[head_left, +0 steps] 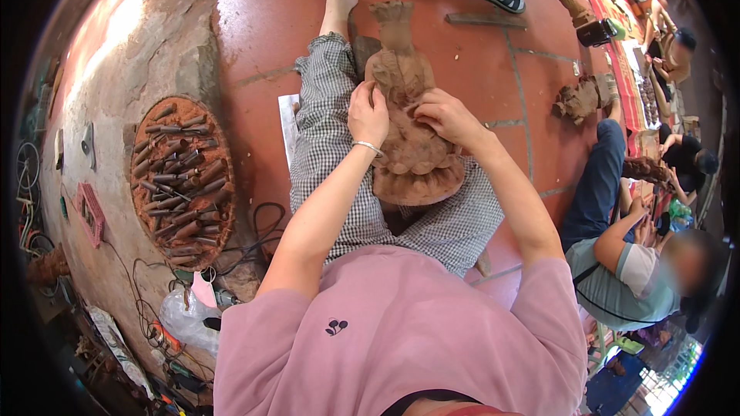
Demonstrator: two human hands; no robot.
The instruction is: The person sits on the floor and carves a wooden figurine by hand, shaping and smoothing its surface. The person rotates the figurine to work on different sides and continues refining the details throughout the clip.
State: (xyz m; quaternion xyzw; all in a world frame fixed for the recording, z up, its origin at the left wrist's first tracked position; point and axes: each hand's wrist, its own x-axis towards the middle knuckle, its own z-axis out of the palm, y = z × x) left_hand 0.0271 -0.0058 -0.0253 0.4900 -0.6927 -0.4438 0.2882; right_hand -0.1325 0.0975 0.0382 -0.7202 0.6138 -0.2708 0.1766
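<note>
A brown carved wooden figure (400, 81) lies lengthwise between my legs, its lotus-like base (420, 177) towards me. My left hand (368, 114) is closed against the figure's left side, with its fingers curled over the edge. On the opposite side, my right hand (449, 116) bends its fingers down onto the carving, pressed together. Whatever those fingertips may hold is hidden beneath them.
To my left, an oval tray (139, 219) of reddish dust holds many gouges and chisels (181, 177). Cables, a plastic bag (185, 316) and a pink basket (89, 214) lie nearby. A wooden strip (486, 20) lies ahead; another person (628, 262) sits at right beside a carving (580, 99).
</note>
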